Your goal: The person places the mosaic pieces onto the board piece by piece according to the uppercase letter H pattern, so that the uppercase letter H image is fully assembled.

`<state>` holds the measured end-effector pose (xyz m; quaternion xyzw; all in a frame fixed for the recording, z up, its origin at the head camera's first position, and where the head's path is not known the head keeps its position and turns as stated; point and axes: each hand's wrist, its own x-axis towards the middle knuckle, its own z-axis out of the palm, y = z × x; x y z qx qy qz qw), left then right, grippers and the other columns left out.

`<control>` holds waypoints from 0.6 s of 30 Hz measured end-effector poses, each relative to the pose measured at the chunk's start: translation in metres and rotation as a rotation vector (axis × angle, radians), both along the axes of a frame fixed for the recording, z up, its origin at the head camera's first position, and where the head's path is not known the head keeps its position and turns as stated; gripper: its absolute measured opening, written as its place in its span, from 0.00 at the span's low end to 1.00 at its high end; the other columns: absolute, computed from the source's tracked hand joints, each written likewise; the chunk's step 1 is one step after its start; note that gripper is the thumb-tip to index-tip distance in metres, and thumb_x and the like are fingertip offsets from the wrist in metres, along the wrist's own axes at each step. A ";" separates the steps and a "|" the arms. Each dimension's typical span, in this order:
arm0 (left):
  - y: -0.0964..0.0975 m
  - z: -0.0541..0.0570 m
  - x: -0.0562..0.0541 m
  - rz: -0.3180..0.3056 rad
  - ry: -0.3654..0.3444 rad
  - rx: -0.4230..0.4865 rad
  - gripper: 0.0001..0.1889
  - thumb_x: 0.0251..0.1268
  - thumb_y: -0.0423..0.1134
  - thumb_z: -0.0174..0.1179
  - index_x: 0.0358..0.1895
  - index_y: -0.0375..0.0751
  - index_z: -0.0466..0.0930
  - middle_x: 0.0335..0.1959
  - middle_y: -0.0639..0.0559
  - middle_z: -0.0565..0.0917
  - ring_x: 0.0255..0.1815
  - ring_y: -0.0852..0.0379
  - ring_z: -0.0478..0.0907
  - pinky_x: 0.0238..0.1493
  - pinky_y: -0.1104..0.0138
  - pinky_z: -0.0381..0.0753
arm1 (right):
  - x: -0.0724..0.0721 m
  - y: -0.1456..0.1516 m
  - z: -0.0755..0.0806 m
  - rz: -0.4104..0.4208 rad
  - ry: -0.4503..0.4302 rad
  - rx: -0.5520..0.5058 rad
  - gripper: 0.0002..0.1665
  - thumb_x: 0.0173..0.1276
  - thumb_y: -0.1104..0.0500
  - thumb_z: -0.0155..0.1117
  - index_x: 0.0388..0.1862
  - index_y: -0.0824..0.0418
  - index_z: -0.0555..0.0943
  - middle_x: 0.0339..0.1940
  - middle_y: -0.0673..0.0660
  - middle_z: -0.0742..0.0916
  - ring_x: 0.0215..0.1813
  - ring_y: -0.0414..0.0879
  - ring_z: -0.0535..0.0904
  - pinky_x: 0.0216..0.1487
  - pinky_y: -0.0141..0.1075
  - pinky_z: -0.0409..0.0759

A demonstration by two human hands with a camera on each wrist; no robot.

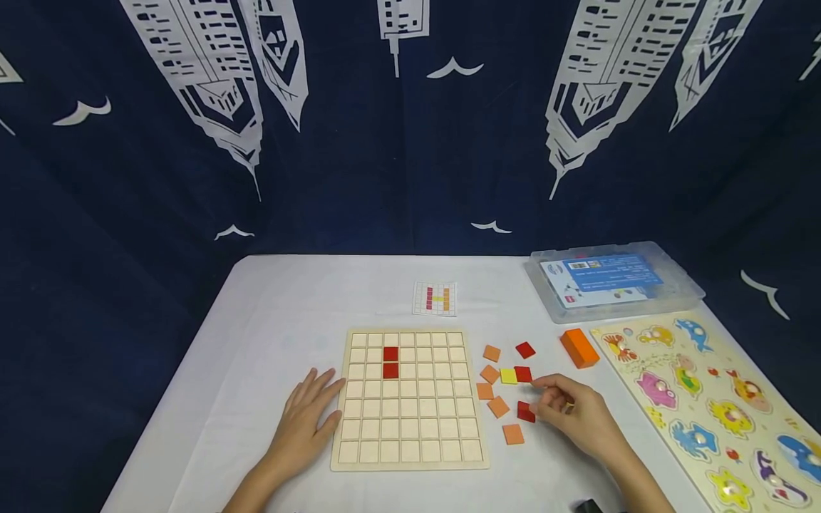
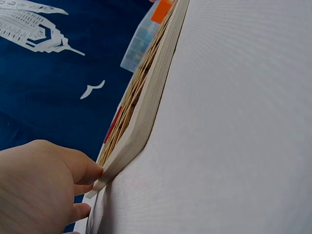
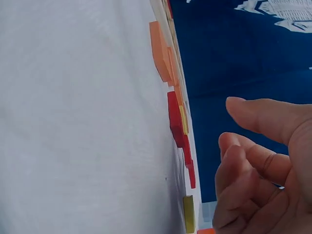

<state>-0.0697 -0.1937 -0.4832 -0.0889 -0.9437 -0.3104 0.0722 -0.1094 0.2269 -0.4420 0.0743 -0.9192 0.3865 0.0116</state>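
A wooden grid board (image 1: 410, 467) lies on the table, with two red square tiles (image 1: 390, 362) one below the other in its upper left part. My left hand (image 1: 304, 420) rests at the board's left edge, its fingers spread and fingertips touching the rim (image 2: 141, 126). Right of the board my right hand (image 1: 574, 413) hovers among loose tiles, thumb and index finger apart with nothing between them in the right wrist view. Its thumb tip overlaps a red tile (image 1: 526, 412) in the head view; the index fingertip is near another red tile (image 1: 522, 374), beside a yellow tile (image 1: 508, 376).
Several orange tiles (image 1: 513, 434) and a further red tile (image 1: 525, 350) lie right of the board. Behind it is a pattern card (image 1: 435, 298). An orange block (image 1: 579, 348), a clear plastic case (image 1: 616, 278) and an animal puzzle board (image 1: 699, 399) occupy the right side.
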 end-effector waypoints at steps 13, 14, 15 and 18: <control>0.000 -0.002 0.000 -0.001 0.031 -0.001 0.26 0.64 0.34 0.60 0.67 0.41 0.73 0.72 0.41 0.68 0.77 0.36 0.52 0.73 0.39 0.47 | 0.002 0.005 -0.008 0.012 -0.019 0.025 0.14 0.55 0.66 0.74 0.42 0.61 0.84 0.24 0.47 0.79 0.25 0.35 0.72 0.27 0.26 0.73; 0.000 -0.002 0.000 -0.003 0.035 -0.002 0.26 0.64 0.34 0.60 0.67 0.41 0.73 0.72 0.41 0.68 0.77 0.35 0.52 0.73 0.39 0.47 | 0.002 0.005 -0.009 0.015 -0.018 0.023 0.14 0.55 0.66 0.74 0.41 0.61 0.84 0.23 0.47 0.79 0.24 0.34 0.72 0.27 0.26 0.73; 0.000 -0.002 0.000 -0.003 0.033 -0.003 0.26 0.64 0.34 0.60 0.67 0.41 0.73 0.72 0.41 0.68 0.77 0.35 0.52 0.73 0.39 0.47 | 0.002 0.005 -0.010 0.017 -0.018 0.019 0.14 0.55 0.65 0.75 0.41 0.61 0.84 0.23 0.46 0.79 0.24 0.34 0.72 0.27 0.26 0.74; 0.000 -0.001 0.000 -0.001 0.028 -0.005 0.26 0.64 0.34 0.60 0.67 0.41 0.73 0.72 0.41 0.68 0.77 0.35 0.52 0.73 0.39 0.47 | 0.002 0.005 -0.013 0.032 -0.016 0.015 0.14 0.54 0.65 0.75 0.40 0.61 0.84 0.23 0.45 0.79 0.24 0.34 0.72 0.27 0.26 0.74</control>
